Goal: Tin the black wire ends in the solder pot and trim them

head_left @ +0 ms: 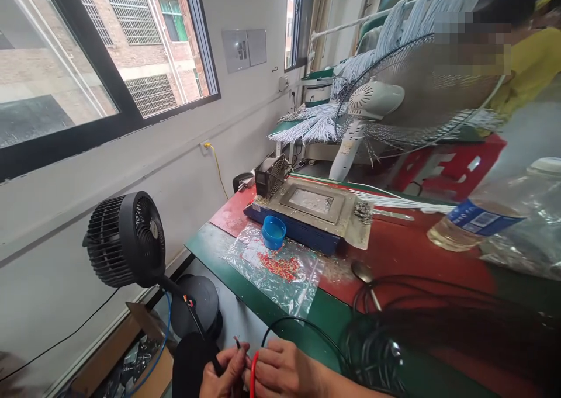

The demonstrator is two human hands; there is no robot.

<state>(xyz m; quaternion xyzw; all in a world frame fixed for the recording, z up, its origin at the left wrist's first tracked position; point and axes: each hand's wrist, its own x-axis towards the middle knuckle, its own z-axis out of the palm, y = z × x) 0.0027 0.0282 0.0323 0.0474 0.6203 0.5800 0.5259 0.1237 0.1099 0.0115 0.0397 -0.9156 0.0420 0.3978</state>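
Note:
At the bottom centre my left hand (224, 370) pinches a black cable (216, 365) whose stripped end shows thin reddish wires. Beside it my right hand (284, 370) is closed round a tool with a red handle (253, 374); the tool's working end is hidden by the fingers. The two hands nearly touch. A black cable (302, 321) arcs from behind my right hand to a coil of black cable (372, 351) on the green table edge. Above the hands, a clear plastic bag (263, 281) lies with small red and yellow bits (280, 266) on it.
A blue cap (274, 232) stands by a solder pot (307, 222). Right of these are a spoon (362, 272) and a large bottle (486, 217). A black fan (127, 237) stands left, over a cardboard box (109, 351). A white fan (374, 100) and a person's yellow sleeve (526, 71) are behind.

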